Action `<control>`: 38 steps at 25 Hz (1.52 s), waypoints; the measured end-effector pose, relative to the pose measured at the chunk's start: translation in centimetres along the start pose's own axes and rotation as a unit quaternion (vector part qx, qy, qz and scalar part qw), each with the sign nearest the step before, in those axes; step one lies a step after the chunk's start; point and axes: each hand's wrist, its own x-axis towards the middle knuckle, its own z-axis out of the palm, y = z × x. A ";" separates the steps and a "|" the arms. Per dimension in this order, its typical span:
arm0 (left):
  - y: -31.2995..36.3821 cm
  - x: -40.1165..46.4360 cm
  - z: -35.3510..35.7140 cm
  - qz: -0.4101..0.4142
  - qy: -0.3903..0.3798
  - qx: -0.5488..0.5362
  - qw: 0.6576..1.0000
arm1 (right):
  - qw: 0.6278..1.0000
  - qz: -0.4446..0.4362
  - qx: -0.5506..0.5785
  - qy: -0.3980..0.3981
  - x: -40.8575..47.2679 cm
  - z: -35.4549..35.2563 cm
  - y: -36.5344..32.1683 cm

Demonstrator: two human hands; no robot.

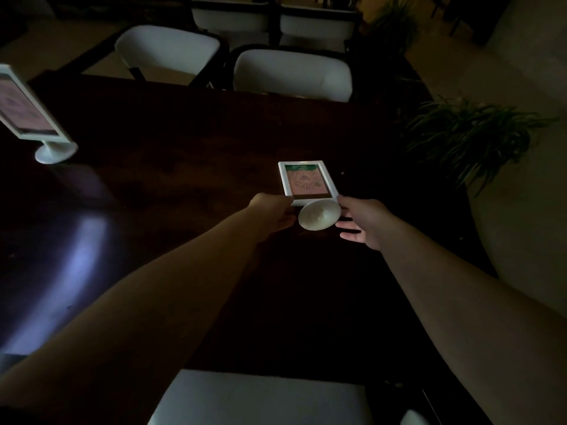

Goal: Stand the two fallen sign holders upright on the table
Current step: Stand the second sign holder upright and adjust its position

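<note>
White-framed sign holder (pixel 307 182): lying flat on dark wooden table (pixel 190 142), round base (pixel 319 215) toward me, frame pointing away.
Long axis: runs straight out from me, so it pivots up about the base.
Left hand (pixel 274 213): fingers pinching the frame's near-left corner.
Right hand (pixel 365 221): just beside the base, fingers spread, gripping nothing.
Second white sign holder (pixel 27 115): far left, upright already.
Obstacles: none near; white chairs (pixel 291 73) beyond the far edge, potted plant (pixel 466 139) off to the right.

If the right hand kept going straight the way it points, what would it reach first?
Probably the fallen sign holder: the right hand points up-left at its round base, fingers apparently just short of it; depth is unclear in the dim light.
</note>
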 end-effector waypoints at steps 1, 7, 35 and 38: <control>-0.1 0.1 0.3 -0.001 0.001 -0.004 1.000 | 1.000 0.004 0.013 0.004 0.2 0.4 0.0; 0.0 -0.6 0.2 -0.007 -0.012 -0.064 0.998 | 0.993 0.019 0.089 0.069 0.7 1.3 0.2; -6.2 -3.0 -4.5 0.233 0.033 0.184 0.954 | 0.967 -0.222 -0.088 0.088 -1.9 1.5 7.3; -6.2 -3.6 -4.7 0.237 0.104 0.216 0.941 | 0.968 -0.192 -0.116 0.113 -3.3 1.9 7.1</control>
